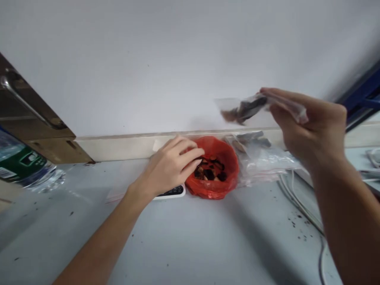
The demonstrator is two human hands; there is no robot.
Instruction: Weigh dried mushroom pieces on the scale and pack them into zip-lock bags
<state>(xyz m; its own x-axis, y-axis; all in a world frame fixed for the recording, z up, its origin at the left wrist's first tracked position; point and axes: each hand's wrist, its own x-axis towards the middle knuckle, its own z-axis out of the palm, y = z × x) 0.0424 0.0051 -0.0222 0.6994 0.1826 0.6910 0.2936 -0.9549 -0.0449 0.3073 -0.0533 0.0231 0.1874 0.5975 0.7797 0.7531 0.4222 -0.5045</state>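
The left hand (170, 166) dips curled fingers into the red bag (218, 168) at the tabletop's (190, 237) far edge. The right hand (311, 126) pinches a small clear bag (246, 109) aloft; judging by this, filling is underway, and next comes a careful transfer.

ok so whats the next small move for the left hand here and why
Probably pinch a few dark pieces from the red bag: the left hand already has its fingertips at the rim, while the right hand holds a small clear bag raised above.

I am viewing a pale grey worktop (184, 237) speckled with dark crumbs. Lying on it are a red bag (218, 168) of dark pieces, clear zip bags (261, 158), a white device (173, 192), cables (299, 206) and a water bottle (20, 164).
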